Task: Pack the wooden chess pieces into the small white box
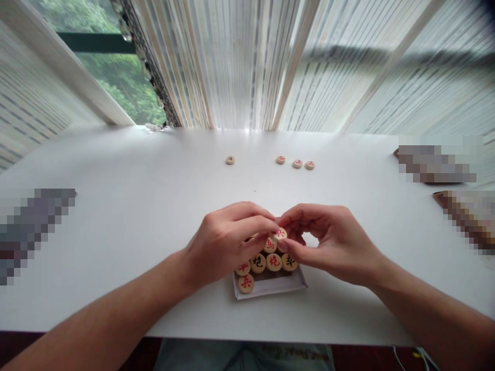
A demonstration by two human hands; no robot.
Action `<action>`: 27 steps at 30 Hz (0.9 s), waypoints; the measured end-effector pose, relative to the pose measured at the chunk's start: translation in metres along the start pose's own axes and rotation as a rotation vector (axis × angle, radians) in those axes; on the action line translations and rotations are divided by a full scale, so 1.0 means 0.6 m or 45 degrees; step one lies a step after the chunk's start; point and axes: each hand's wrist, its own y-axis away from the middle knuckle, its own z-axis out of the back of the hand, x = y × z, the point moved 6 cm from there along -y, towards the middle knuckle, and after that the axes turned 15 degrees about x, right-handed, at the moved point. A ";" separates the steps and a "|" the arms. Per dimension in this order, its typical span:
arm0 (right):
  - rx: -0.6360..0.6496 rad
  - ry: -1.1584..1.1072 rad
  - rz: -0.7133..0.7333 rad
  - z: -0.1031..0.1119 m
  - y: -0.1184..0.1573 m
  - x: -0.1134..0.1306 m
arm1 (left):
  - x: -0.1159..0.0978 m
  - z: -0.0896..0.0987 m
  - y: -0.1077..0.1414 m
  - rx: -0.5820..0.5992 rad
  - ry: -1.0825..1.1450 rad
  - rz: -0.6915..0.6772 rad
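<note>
A round wooden Chinese chess piece with a red character [280, 234] is pinched between the thumb and fingers of my right hand [328, 242]. My left hand [228, 237] curves in from the other side, its fingertips closed at the left edge of that piece. Both hands are above a shallow cardboard box [270, 285] that holds several more pieces. Lying in it are a red-marked piece [274, 262], a black-marked piece [258, 263] and, in the front left corner, another red one [246, 283]. My fingers hide the back of the box.
Farther back on the white table [135, 206] lie a black-marked piece [230, 160] and three red-marked ones, including a middle piece [297, 164]. Blurred-out objects stand at the left and right edges. Striped curtains [240, 62] hang behind the table.
</note>
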 end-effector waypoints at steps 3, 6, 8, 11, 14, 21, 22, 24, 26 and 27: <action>-0.038 0.138 0.052 -0.001 0.004 0.008 | 0.018 0.010 -0.001 -0.073 0.037 0.126; -0.018 0.352 0.167 -0.017 0.008 0.026 | 0.047 0.024 0.005 -0.216 0.085 0.308; 0.015 0.491 0.267 -0.036 0.012 0.040 | 0.061 0.028 0.009 -0.270 0.103 0.386; 0.084 0.600 0.414 -0.065 0.019 0.055 | 0.066 0.027 0.010 -0.277 0.098 0.397; 0.156 0.651 0.461 -0.085 0.023 0.058 | 0.058 0.024 0.007 -0.263 0.060 0.345; 0.221 0.737 0.453 -0.097 0.024 0.050 | 0.050 0.023 0.002 -0.272 0.031 0.286; 0.225 0.750 0.452 -0.098 0.023 0.049 | 0.050 0.022 0.002 -0.270 0.032 0.284; 0.235 0.764 0.451 -0.101 0.023 0.046 | 0.050 0.021 0.002 -0.266 0.033 0.278; 0.246 0.770 0.448 -0.104 0.022 0.042 | 0.049 0.020 0.002 -0.263 0.032 0.272; 0.251 0.775 0.445 -0.105 0.022 0.041 | 0.049 0.020 0.002 -0.264 0.031 0.268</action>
